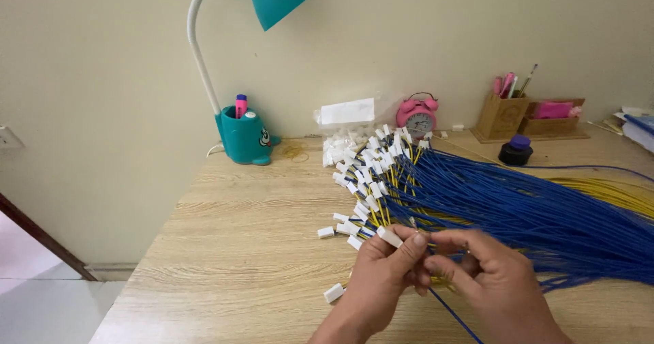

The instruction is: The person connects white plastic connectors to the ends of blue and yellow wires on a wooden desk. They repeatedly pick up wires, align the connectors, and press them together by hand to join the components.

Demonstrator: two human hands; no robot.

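The white plug (pixel 390 236) sits pinched between the thumb and fingers of the left hand (pixel 385 276), low in the middle of the wooden desk (pixel 238 248), just in front of the big bundle of wires. The right hand (pixel 487 276) is closed beside it, fingertips touching those of the left hand, gripping a thin blue wire (pixel 453 317) that runs down between the two hands toward the desk's near edge. Whether the wire's end is already inside the plug cannot be told.

Just behind the hands lies the bundle of wires (pixel 518 208), blue on top with yellow ones showing beneath, fanned from the right edge of the desk toward its middle. The bundle's left ends carry many white plugs (pixel 368 174), spread in a loose row. A few loose white plugs lie on the desk left of the bundle, one (pixel 334 293) near the left wrist.

Behind the bundle, against the wall, stand a clear bag of white parts (pixel 347 122) and a pink alarm clock (pixel 417 114). Left of the bundle's far end stands a teal desk lamp (pixel 245 136) with a pink marker in its base. Right of the clock are a wooden pen holder (pixel 503 116) and a dark ink bottle (pixel 516 151).
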